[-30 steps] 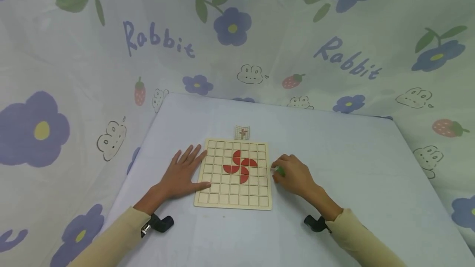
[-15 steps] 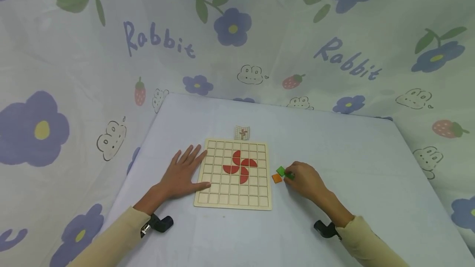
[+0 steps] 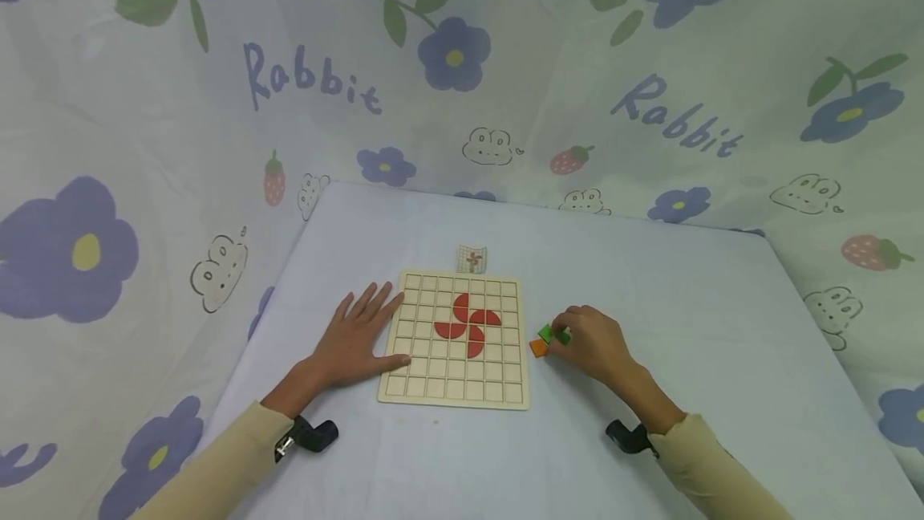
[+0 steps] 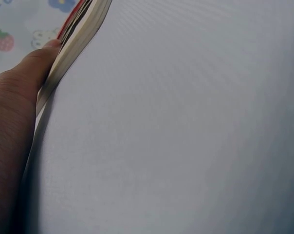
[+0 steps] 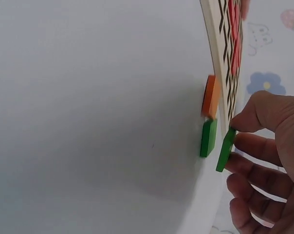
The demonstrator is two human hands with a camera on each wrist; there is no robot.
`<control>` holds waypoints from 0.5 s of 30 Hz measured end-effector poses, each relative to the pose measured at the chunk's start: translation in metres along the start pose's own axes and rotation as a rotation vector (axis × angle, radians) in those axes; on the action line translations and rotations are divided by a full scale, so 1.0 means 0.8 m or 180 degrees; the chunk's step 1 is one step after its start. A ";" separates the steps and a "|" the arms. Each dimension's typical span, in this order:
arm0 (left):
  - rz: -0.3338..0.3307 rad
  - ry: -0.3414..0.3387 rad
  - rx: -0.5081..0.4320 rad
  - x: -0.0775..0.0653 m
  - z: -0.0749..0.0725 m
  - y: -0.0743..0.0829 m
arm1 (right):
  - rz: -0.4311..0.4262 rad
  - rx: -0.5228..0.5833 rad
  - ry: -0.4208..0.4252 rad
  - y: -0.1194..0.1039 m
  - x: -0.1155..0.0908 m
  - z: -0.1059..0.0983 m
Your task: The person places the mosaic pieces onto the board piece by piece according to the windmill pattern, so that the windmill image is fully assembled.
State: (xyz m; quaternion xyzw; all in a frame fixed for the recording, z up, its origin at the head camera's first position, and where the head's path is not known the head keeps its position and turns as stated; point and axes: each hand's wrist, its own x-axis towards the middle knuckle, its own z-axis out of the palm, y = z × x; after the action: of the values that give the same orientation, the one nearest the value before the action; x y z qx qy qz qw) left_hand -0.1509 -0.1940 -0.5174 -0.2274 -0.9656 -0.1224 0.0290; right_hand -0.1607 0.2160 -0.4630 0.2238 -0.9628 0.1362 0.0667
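Note:
With fingers spread, my left hand (image 3: 351,343) rests at the left edge of a wooden grid board (image 3: 419,387); its thumb and a fingertip lie over the border. Red quarter-round pieces (image 3: 451,331) form a pinwheel in the middle of the board. To the right of the board, my right hand (image 3: 592,343) pinches a green tile (image 5: 226,149) between thumb and fingers. A second green tile (image 5: 209,138) and an orange tile (image 5: 211,97) lie end to end on the table beneath it. In the left wrist view, the left thumb (image 4: 37,68) presses along the board's edge.
A small pattern card (image 3: 472,259) with a red pinwheel printed on its grid lies just behind the board. The table has a white cover (image 3: 650,287). Printed curtains (image 3: 549,87) hang at its back and sides.
My right hand has moved right from beside the board, baring the orange and green tiles, then shifted slightly back left with a green tile in its fingers. The left hand has stayed put.

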 end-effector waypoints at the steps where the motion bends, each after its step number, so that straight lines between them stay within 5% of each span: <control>1: -0.0001 -0.0003 -0.0005 0.000 0.000 0.000 | -0.0045 0.0015 0.0001 -0.002 0.001 0.001; 15: -0.0002 0.0027 -0.0006 -0.001 -0.004 0.005 | -0.1027 0.0349 0.0227 -0.068 0.041 0.024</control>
State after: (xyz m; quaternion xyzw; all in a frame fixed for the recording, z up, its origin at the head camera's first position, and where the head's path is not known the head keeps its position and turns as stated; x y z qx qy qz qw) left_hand -0.1487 -0.1918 -0.5137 -0.2266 -0.9655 -0.1244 0.0329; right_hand -0.1668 0.1498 -0.4625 0.3738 -0.9025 0.1838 0.1096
